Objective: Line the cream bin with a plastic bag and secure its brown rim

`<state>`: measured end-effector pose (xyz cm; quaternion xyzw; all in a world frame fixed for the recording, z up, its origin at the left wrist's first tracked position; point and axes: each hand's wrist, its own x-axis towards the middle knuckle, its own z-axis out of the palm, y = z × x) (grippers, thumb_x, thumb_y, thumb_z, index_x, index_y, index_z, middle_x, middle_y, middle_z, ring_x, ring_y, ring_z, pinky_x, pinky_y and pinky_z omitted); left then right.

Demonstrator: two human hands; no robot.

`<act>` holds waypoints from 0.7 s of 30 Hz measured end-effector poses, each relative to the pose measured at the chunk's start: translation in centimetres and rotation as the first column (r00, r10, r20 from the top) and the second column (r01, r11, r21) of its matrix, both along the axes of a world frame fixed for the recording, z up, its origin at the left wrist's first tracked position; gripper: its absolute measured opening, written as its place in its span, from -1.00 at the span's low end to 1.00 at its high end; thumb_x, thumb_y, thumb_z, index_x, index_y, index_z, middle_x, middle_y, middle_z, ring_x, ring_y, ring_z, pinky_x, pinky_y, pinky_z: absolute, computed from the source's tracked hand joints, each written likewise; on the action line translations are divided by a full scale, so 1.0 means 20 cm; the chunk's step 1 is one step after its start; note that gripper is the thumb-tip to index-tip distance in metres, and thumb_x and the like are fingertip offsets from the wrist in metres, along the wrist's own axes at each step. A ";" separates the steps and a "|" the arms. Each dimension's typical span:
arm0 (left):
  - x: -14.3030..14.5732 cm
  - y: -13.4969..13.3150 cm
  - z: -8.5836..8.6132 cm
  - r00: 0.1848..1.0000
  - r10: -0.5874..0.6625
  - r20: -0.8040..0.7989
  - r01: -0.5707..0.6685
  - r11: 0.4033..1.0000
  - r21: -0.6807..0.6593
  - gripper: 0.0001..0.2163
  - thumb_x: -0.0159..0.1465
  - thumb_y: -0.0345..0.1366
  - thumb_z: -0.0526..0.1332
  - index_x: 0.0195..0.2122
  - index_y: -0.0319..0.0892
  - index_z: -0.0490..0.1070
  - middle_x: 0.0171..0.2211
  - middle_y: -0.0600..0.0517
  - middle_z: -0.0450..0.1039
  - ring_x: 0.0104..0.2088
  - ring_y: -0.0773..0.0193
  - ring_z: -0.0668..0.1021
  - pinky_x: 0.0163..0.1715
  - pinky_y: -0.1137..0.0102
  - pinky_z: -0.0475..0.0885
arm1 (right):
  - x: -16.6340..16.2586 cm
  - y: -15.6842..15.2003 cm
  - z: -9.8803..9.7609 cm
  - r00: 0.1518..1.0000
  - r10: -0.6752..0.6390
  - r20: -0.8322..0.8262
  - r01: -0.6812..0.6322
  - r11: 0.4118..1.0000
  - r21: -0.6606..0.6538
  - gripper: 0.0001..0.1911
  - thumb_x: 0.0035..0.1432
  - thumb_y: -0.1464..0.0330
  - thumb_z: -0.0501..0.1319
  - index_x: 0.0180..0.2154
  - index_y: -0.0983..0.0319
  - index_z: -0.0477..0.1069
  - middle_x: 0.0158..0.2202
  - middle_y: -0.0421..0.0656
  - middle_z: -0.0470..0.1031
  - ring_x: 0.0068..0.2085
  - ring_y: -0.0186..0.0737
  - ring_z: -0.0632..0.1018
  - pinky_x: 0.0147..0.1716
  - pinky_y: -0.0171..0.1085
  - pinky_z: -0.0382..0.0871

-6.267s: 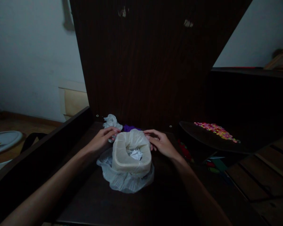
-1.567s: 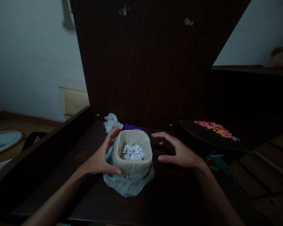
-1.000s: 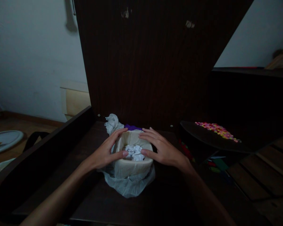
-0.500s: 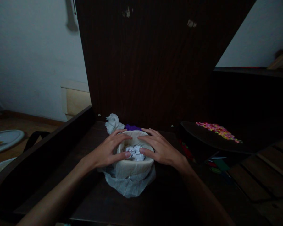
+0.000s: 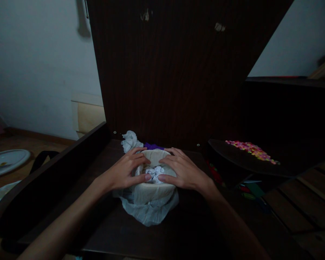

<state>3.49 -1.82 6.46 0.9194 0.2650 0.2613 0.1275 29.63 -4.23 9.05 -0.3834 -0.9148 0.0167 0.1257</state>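
Observation:
A small cream-coloured bin (image 5: 151, 193) lined with a thin white plastic bag (image 5: 148, 213) stands on a dark wooden surface (image 5: 119, 231). Crumpled white paper (image 5: 154, 172) fills its inside. My left hand (image 5: 126, 169) lies over the bin's left rim, fingers spread and curved, thumb on the near rim. My right hand (image 5: 182, 171) covers the right rim the same way, fingertips over the paper. The two hands almost meet above the opening.
A crumpled white tissue (image 5: 130, 139) and a purple thing (image 5: 153, 146) lie behind the bin. A tall dark board (image 5: 173, 72) rises at the back. A dark tray (image 5: 233, 160) with coloured bits (image 5: 250, 148) sits to the right. A white plate (image 5: 7, 162) lies on the floor at left.
The bag went from loosely draped to pulled down around the rim. Both hands closed in from the bin's sides onto its top and now press nearer together over the paper.

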 end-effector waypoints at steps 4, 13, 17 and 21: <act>0.00 -0.01 0.03 1.000 -0.008 0.020 0.007 0.999 0.041 -0.68 0.36 -0.06 0.24 -0.02 -0.18 0.51 -0.01 -0.14 0.54 0.31 -0.16 0.30 0.28 -0.08 0.27 | -0.01 -0.01 0.05 0.999 0.006 0.044 -0.006 1.000 -0.004 -0.49 0.27 -0.02 0.23 -0.07 0.28 0.59 0.04 0.04 0.59 0.30 0.19 0.34 0.39 0.19 -0.02; 0.01 -0.07 0.06 0.993 -0.105 0.055 0.097 0.986 0.134 -0.79 0.34 -0.14 0.26 -0.20 -0.20 0.52 -0.20 -0.11 0.56 0.06 -0.03 0.49 0.14 0.09 0.38 | -0.08 0.02 0.12 0.990 0.123 -0.066 -0.128 0.988 -0.080 -0.83 0.33 0.44 0.17 -0.11 0.27 0.52 -0.09 -0.02 0.58 -0.01 -0.09 0.54 0.04 -0.11 0.42; 0.04 -0.09 0.06 0.989 -0.139 0.055 0.129 0.980 0.153 -0.75 0.37 -0.13 0.18 -0.32 -0.20 0.48 -0.37 -0.04 0.51 -0.27 0.13 0.55 -0.05 0.19 0.42 | -0.15 0.08 0.10 0.992 0.112 0.057 -0.102 0.981 -0.168 -0.81 0.30 0.51 0.14 -0.15 0.30 0.52 -0.13 0.00 0.60 -0.08 -0.07 0.58 -0.07 -0.15 0.42; 0.06 -0.12 0.05 0.987 -0.154 0.050 0.143 0.973 0.184 -0.67 0.39 -0.11 0.12 -0.48 -0.17 0.38 -0.50 0.00 0.42 -0.42 0.20 0.49 -0.25 0.28 0.40 | -0.20 0.11 0.07 0.990 0.002 0.138 0.015 0.993 -0.119 -0.77 0.29 0.52 0.09 -0.13 0.33 0.51 -0.10 0.07 0.61 -0.10 -0.02 0.61 -0.14 -0.15 0.43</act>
